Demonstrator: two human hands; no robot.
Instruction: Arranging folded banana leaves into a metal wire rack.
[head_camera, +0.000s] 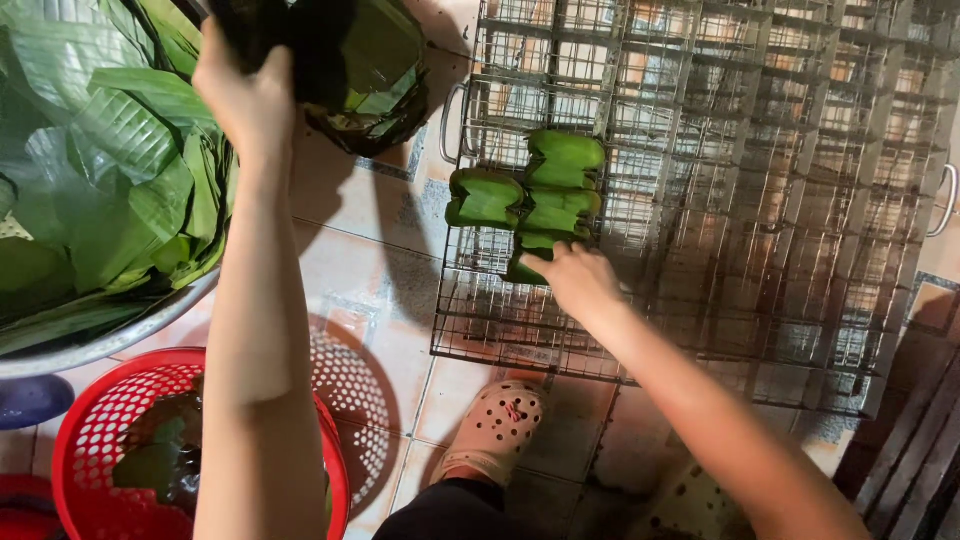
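A: Report the left hand (245, 95).

B: It is raised, fingers clenched on a dark bundle (290, 40) of leaves. To the left of that grasp sits a metal basin (110, 340) heaped with green leaves (100, 160). Below the grasp, beside the forearm, stands a red basket (95, 440) with a few wet leaves inside.

A: What lies between the two hands?

B: Tiled floor (360, 250) and, lower down, a foot in a pale clog (495, 425).

A: Report the right hand (580, 280).

B: It reaches onto a wire rack (760, 200) lying on the floor. The fingertips (535, 262) touch the nearest of several green leaf-wrapped parcels (530, 195). Whether the fingers are closed on that parcel or only pressing on it cannot be told.

A: Where do the parcels sit?

B: Just above the right hand's contact point, clustered touching one another in the rack's left compartments. To the right of the hand, the remaining compartments extend to a handle (945, 200) at the rack's far edge.
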